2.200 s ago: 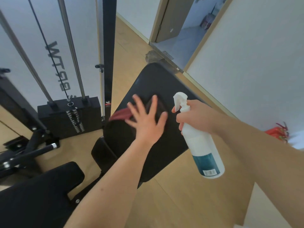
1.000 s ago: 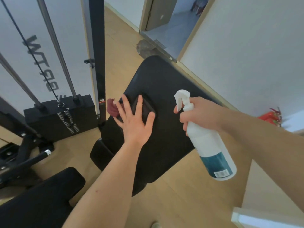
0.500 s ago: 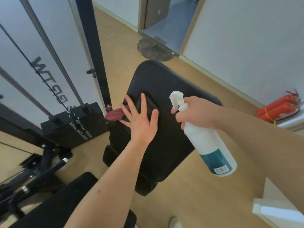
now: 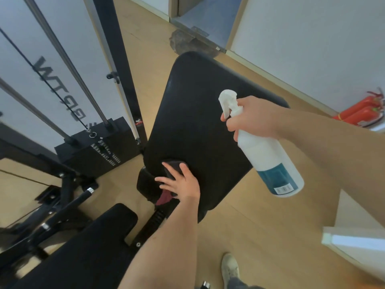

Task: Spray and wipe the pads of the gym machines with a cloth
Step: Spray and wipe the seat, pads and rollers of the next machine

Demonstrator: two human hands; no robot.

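A large black back pad [image 4: 200, 113] of a bench fills the middle of the view. My left hand [image 4: 183, 184] lies flat with spread fingers on a dark cloth [image 4: 174, 166], pressing it onto the pad's lower left corner. A maroon end of the cloth [image 4: 163, 199] hangs below my palm. My right hand [image 4: 252, 118] grips the neck of a white spray bottle [image 4: 268, 155] holding blue liquid, held above the pad's right edge with its nozzle pointing left.
A black seat pad [image 4: 83, 245] lies at the lower left. The cable machine's weight stack [image 4: 98, 144], guide rods and black upright [image 4: 123, 67] stand at left. Red fire extinguishers [image 4: 362, 113] lie by the right wall. My shoe [image 4: 230, 268] is on the wooden floor.
My left hand has slid the cloth down the pad from its middle to the lower left corner. The right hand with the bottle has stayed above the pad's right side.
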